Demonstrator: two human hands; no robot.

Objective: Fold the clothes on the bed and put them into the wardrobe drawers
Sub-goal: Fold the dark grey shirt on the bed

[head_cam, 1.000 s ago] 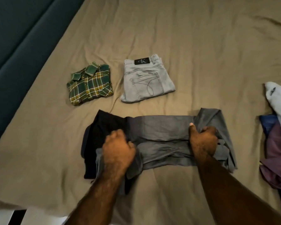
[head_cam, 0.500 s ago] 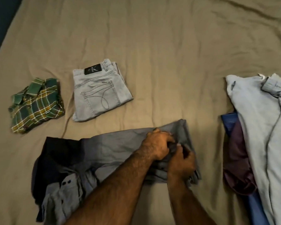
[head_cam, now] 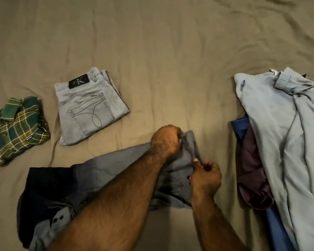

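A grey shirt with a dark end (head_cam: 105,171) lies half folded across the near part of the bed (head_cam: 170,51). My left hand (head_cam: 166,140) reaches across and grips the far corner of the shirt's right end. My right hand (head_cam: 205,176) pinches the near edge of that same end, by a dark button. Folded grey jeans (head_cam: 89,107) and a folded green plaid shirt (head_cam: 16,127) lie to the left. The wardrobe drawers are out of view.
On the right lies an unfolded pile: a light blue shirt (head_cam: 283,134) on top, a maroon garment (head_cam: 252,169) and a blue garment (head_cam: 241,125) under it. Wrinkled olive sheet covers the bed beyond.
My view has swung right, past the bed's dark edge. My left hand left the shirt's left side and crossed to its right end, where both hands now spread apart along the edge.
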